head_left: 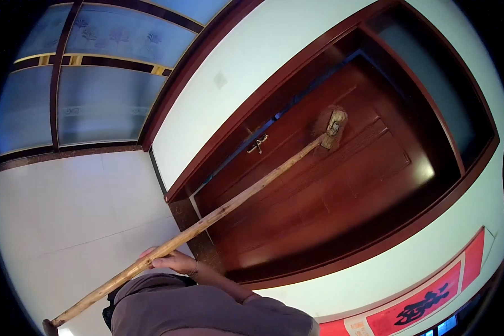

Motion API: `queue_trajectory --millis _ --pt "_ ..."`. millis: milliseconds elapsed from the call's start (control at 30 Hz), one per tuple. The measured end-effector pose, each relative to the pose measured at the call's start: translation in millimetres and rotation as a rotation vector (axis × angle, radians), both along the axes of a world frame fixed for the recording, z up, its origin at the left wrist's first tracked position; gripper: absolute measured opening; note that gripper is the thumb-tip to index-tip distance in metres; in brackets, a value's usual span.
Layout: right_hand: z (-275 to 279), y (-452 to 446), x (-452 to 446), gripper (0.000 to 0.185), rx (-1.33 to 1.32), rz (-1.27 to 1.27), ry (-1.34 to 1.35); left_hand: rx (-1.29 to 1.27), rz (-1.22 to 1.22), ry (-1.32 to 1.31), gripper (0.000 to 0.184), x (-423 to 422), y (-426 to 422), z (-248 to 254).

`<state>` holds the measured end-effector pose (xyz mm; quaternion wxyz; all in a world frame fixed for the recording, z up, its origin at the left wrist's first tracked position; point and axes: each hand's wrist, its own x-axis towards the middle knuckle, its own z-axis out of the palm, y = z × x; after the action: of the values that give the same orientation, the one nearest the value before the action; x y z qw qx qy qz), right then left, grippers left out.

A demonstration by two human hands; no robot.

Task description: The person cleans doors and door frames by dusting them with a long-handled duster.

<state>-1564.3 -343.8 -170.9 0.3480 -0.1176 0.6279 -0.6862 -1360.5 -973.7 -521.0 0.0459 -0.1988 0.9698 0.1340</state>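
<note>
A long, pale wooden pole (224, 210) runs slantwise across the head view. At its upper end is a rough, lumpy brown head (334, 129), which overlaps the red-brown door in view; whether it touches the door I cannot tell. My right hand (171, 261) is closed around the lower part of the pole, with the thumb along its near side and fingertips showing beyond. The pole's other end (49, 323), capped with something dark, is at the lower left. A grey-brown shirt (207, 308) fills the bottom. My left hand does not show.
The wooden door (297, 190) has a metal handle (257, 144) and a dark red frame. Frosted glass panels (112, 103) stand at upper left, above pale floor tiles (84, 207). A red paper banner (420, 305) with black writing hangs on the white wall at lower right.
</note>
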Motion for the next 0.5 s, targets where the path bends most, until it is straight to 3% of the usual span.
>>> queue_trajectory --millis 500 --pt "-9 -18 2 0.036 -0.003 0.048 0.257 0.064 -0.041 -0.028 0.031 -38 35 -34"
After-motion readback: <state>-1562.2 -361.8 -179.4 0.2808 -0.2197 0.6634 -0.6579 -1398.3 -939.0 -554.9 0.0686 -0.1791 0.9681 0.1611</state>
